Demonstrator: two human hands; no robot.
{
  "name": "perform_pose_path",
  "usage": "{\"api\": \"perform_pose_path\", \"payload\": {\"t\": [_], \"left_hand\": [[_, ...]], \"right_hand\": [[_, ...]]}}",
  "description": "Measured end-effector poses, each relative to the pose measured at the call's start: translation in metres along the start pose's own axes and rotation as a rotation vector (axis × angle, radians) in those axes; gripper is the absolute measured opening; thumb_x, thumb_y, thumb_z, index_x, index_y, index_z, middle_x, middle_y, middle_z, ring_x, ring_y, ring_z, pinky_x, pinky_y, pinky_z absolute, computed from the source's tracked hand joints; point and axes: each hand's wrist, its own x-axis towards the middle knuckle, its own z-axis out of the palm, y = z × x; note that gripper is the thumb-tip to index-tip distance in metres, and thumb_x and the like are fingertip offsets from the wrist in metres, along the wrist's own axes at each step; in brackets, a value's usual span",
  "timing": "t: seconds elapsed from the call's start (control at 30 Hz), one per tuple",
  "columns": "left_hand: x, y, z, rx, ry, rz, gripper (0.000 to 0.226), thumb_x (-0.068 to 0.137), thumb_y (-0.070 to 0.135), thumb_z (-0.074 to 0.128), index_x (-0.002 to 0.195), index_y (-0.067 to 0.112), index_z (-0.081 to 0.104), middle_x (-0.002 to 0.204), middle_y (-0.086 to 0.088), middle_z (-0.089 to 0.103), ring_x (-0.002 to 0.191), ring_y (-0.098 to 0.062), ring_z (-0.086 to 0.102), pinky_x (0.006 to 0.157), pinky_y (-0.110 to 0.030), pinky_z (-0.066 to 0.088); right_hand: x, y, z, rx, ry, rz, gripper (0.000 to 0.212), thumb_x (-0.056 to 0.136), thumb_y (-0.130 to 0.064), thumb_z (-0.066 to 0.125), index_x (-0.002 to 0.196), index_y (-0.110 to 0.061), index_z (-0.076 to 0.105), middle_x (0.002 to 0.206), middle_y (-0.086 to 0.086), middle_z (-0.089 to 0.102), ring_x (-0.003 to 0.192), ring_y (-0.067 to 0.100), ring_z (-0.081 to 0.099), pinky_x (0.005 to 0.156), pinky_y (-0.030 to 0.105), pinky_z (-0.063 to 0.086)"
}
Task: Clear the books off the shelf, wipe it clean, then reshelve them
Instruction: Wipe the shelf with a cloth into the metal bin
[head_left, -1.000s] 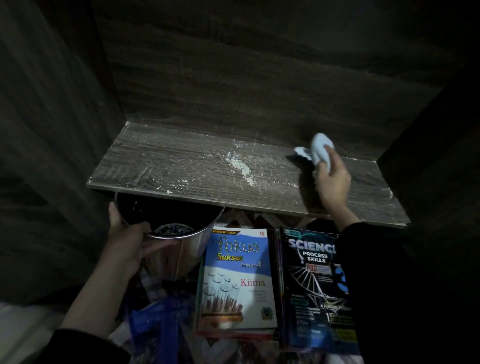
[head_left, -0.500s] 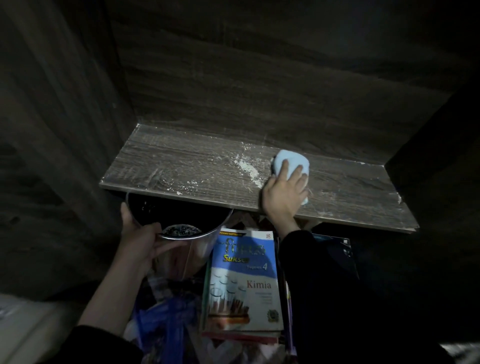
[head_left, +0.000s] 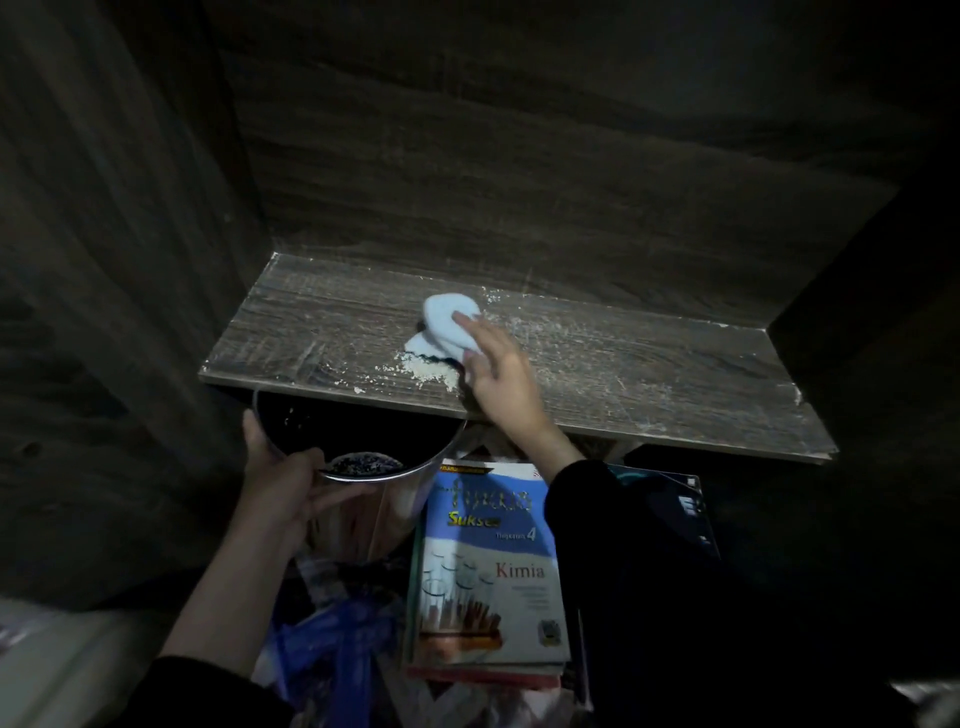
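The dark wooden shelf (head_left: 649, 374) holds no books and is streaked with white dust. My right hand (head_left: 501, 376) presses a pale blue cloth (head_left: 447, 325) flat onto the shelf near its middle, beside a small heap of white crumbs (head_left: 423, 368) close to the front edge. Below that edge my left hand (head_left: 283, 486) grips the rim of a round metal bin (head_left: 358, 441) with dark bits inside. A blue "Kimia" book (head_left: 488, 561) lies on a stack under the shelf; a dark book (head_left: 670, 499) to its right is mostly hidden by my sleeve.
Dark wood panels close the shelf in at the back (head_left: 519, 182), left (head_left: 104, 260) and right. A crumpled blue plastic bag (head_left: 337, 634) lies on the floor left of the book stack.
My right hand has swept the cloth leftward across the shelf from the right side to the middle, pushing white dust toward the front edge. The bin stays held under the edge.
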Motion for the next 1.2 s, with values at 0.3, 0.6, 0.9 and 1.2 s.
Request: {"api": "perform_pose_path", "payload": {"t": [0.3,0.6,0.9,1.2], "left_hand": [[-0.004,0.003,0.001,0.019,0.009,0.025,0.078,0.084,-0.022,0.033,0.146,0.024,0.021,0.133,-0.004,0.046,0.078,-0.026,0.059,0.047,-0.052,0.053],[-0.001,0.001,0.001,0.009,-0.002,0.034,0.082,0.082,-0.024,0.033,0.148,0.024,0.018,0.133,-0.002,0.043,0.081,-0.026,0.058,0.045,-0.049,0.054],[-0.001,0.0,0.004,0.014,-0.007,0.049,0.067,0.082,-0.024,0.034,0.128,0.024,0.034,0.129,0.0,0.045,0.091,-0.033,0.057,0.038,-0.041,0.053],[0.006,-0.004,-0.002,0.014,-0.004,0.024,0.086,0.082,-0.024,0.03,0.148,0.029,0.017,0.145,-0.004,0.037,0.092,-0.038,0.056,0.049,-0.057,0.049]], "right_hand": [[-0.018,0.076,-0.148,0.066,0.519,0.321,0.04,0.096,-0.008,0.049,0.134,-0.019,0.055,0.134,0.006,0.056,0.115,0.015,0.053,0.09,0.014,0.04],[-0.061,0.138,-0.232,-0.652,0.428,0.61,0.053,0.092,-0.015,0.053,0.144,-0.015,0.042,0.147,0.019,0.035,0.131,0.041,0.036,0.11,0.046,0.028],[-0.029,0.098,-0.158,-0.622,0.256,0.404,0.053,0.095,-0.014,0.05,0.146,-0.017,0.038,0.148,0.021,0.035,0.133,0.038,0.035,0.109,0.039,0.027],[-0.021,0.126,-0.217,-0.621,0.367,0.541,0.05,0.095,-0.013,0.048,0.144,-0.013,0.038,0.147,0.02,0.035,0.131,0.04,0.034,0.11,0.047,0.028]]}}
